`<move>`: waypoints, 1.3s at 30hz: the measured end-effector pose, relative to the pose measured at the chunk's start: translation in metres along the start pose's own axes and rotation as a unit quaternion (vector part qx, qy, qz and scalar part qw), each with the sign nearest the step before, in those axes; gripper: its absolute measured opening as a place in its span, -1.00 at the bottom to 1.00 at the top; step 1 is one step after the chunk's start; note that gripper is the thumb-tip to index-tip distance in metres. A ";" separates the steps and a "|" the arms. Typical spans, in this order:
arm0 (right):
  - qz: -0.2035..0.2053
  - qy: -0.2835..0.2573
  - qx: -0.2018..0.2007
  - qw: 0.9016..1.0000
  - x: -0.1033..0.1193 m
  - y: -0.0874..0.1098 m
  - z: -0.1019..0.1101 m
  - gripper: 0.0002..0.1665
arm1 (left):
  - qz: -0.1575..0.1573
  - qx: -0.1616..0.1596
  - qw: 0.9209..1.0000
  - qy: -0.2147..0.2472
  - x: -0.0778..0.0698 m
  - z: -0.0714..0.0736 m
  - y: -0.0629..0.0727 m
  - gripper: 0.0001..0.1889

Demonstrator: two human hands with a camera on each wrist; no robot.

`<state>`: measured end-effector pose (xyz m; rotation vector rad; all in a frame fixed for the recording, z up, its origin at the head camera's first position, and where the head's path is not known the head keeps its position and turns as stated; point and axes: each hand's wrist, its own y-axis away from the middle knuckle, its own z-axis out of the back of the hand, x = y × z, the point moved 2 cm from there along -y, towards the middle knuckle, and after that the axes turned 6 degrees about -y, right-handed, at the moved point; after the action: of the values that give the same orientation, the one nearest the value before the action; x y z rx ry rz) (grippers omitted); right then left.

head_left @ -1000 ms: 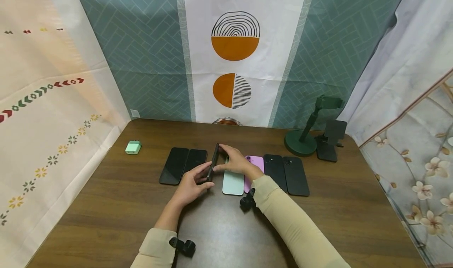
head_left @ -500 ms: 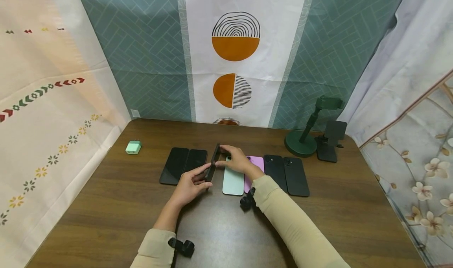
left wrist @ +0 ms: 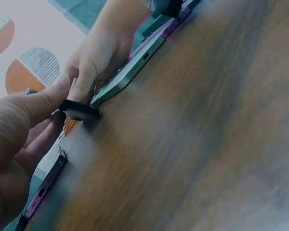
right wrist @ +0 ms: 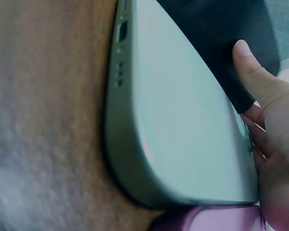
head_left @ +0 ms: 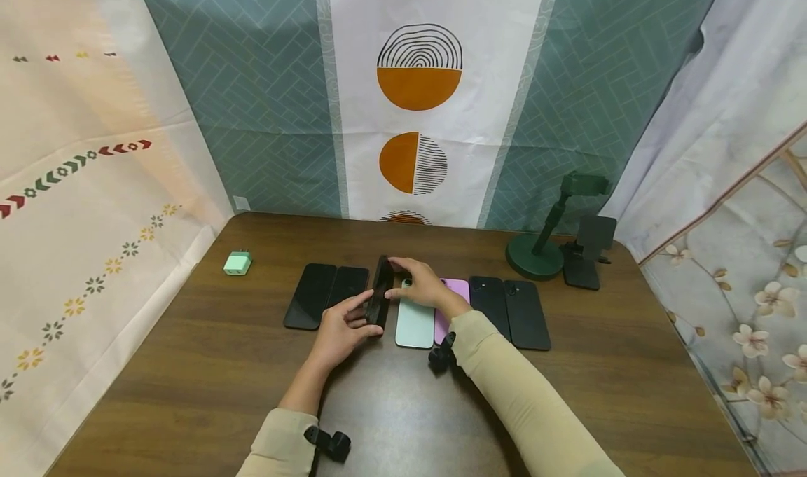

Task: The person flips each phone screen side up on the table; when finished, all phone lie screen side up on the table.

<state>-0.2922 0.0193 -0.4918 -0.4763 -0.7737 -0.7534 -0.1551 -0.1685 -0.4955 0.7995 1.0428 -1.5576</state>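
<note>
Between both hands a black phone [head_left: 380, 296] is held tilted up on its long edge, one dark face showing. My left hand [head_left: 335, 335] pinches its near end, thumb on one side and fingers on the other, as the left wrist view also shows. My right hand [head_left: 421, 285] grips the far end, its thumb [right wrist: 248, 65] lying against the dark face in the right wrist view. Just right of the held phone lies a light green phone [head_left: 415, 326], partly under the right hand. To the left, two black phones [head_left: 309, 296] lie screen up side by side.
Right of the green phone lie a purple phone [head_left: 457, 291] and two black phones [head_left: 528, 316], backs up. A dark green stand [head_left: 534, 253] and a black folding stand [head_left: 582, 274] are at the back right. A mint charger plug [head_left: 237, 263] sits at the left.
The held phone has turned between the hands: it appeared as a thin edge before, and now more of its dark face shows. Both hands stay nearly in place; the other phones have not moved.
</note>
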 end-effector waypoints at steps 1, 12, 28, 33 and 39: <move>0.003 0.001 0.000 1.000 0.000 0.000 0.000 -0.07 | -0.004 -0.007 1.000 -0.007 0.004 -0.001 0.000 -0.22; -0.002 0.014 0.006 1.000 -0.003 -0.001 0.001 -0.09 | -0.017 -0.021 0.999 -0.025 0.005 0.000 -0.003 -0.22; -0.009 -0.007 0.005 1.000 -0.001 -0.003 0.002 -0.13 | -0.024 -0.011 0.982 -0.186 0.005 0.009 -0.012 -0.22; -0.016 0.006 0.007 1.000 -0.001 -0.003 0.001 -0.11 | -0.020 -0.005 0.979 -0.204 0.006 0.008 -0.012 -0.21; -0.021 0.018 0.009 1.000 -0.001 -0.003 0.000 -0.10 | 0.011 0.000 0.977 -0.215 0.009 0.008 -0.013 -0.10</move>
<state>-0.2955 0.0177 -0.4925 -0.4301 -0.7584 -0.7918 -0.1694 -0.1785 -0.4975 0.4422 0.7128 -1.6184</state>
